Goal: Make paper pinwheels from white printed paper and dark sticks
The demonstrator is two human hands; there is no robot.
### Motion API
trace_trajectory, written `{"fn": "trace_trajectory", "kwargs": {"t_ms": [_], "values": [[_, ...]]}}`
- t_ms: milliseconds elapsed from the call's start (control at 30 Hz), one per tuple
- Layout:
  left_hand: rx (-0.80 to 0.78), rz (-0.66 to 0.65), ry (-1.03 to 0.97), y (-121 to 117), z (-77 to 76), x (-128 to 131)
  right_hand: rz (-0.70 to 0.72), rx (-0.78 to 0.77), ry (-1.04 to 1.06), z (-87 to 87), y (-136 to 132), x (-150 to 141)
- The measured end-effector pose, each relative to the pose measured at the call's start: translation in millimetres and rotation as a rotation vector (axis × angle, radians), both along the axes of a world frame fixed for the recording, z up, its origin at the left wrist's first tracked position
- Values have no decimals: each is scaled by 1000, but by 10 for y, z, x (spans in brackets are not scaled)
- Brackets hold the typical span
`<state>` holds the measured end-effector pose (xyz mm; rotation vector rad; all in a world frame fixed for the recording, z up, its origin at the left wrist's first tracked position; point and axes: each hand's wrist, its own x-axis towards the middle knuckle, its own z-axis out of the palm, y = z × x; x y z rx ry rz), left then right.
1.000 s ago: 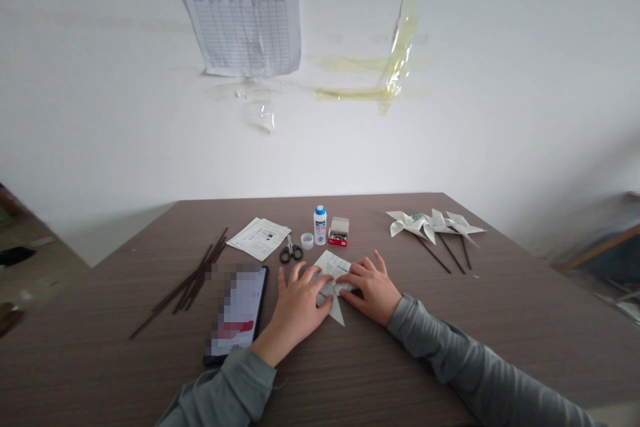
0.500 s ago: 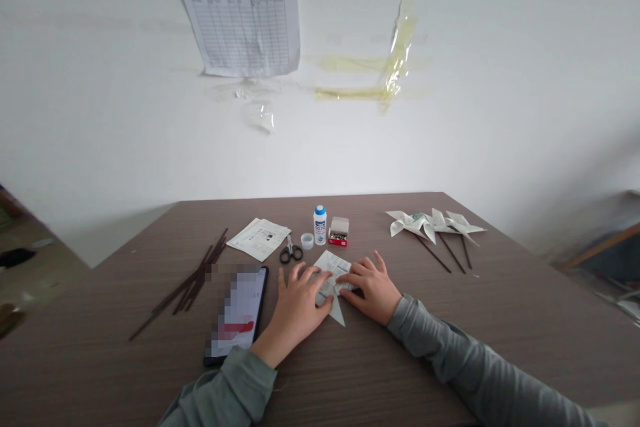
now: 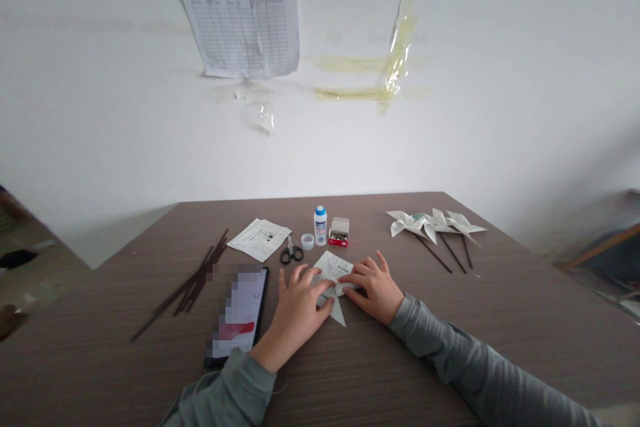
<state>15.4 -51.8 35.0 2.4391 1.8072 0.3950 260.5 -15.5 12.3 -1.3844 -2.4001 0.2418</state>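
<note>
Flat on the table before me lies a paper pinwheel [image 3: 331, 264] of printed sheet, one point facing the back and another toward me. My left hand [image 3: 297, 312] grips its left side with thumb and index finger near the middle, the other fingers spread over the edge. From the right, my right hand [image 3: 376, 291] presses thumb and fingertips onto the paper close to its centre. Both hands hide parts of the pinwheel's side corners. Finished paper pinwheels [image 3: 434, 224] on dark sticks lie to the right.
Behind the hands stand a glue bottle [image 3: 321, 227], a small red box [image 3: 339, 235] of metal pins, a clear cap [image 3: 307, 241] and black-handled scissors [image 3: 291, 254]. Paper squares [image 3: 259, 238], dark sticks [image 3: 193, 280] and a phone [image 3: 243, 313] are left. A wall rises behind the table [image 3: 360, 380].
Hardly anything differs. Both hands keep hold of the paper pinwheel, with only a tiny shift of the fingers and of the view.
</note>
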Motion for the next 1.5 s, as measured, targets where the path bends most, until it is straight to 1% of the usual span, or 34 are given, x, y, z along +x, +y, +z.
{"fn": "trace_trajectory", "kwargs": {"t_ms": [133, 233, 333, 467, 600, 733, 867, 1033, 1167, 1300, 1400, 1500], "values": [[40, -2, -1, 12, -44, -6, 4, -20, -7, 0, 11, -9], [31, -5, -3, 5, -44, -7, 8, -25, -2, 8, 9, -13], [-11, 9, 13, -12, 0, 9, 16, -20, 20, -11, 16, 0], [-59, 15, 40, -35, 75, 39, 17, 18, 51, -94, 60, 39], [-80, 27, 19, -49, 120, 47, 32, 54, 38, -164, 99, 69], [-102, 25, -14, -51, 143, 33, 25, 81, 25, -138, 82, 77], [-95, 24, -20, -52, 141, 10, 39, 31, 31, -79, 68, 77], [-96, 19, 6, -49, 121, -18, 61, -50, 78, -88, 113, 87], [-95, 32, 12, -32, 102, -33, 109, -66, 77, -88, 135, 129], [-80, 34, -7, -4, 64, -31, 125, -62, 90, -86, 147, 165], [-117, -1, 5, 0, 59, -14, 128, -67, 103, -105, 159, 164], [-163, -5, 16, -16, 91, 8, 104, -67, 94, -143, 163, 135]]}}
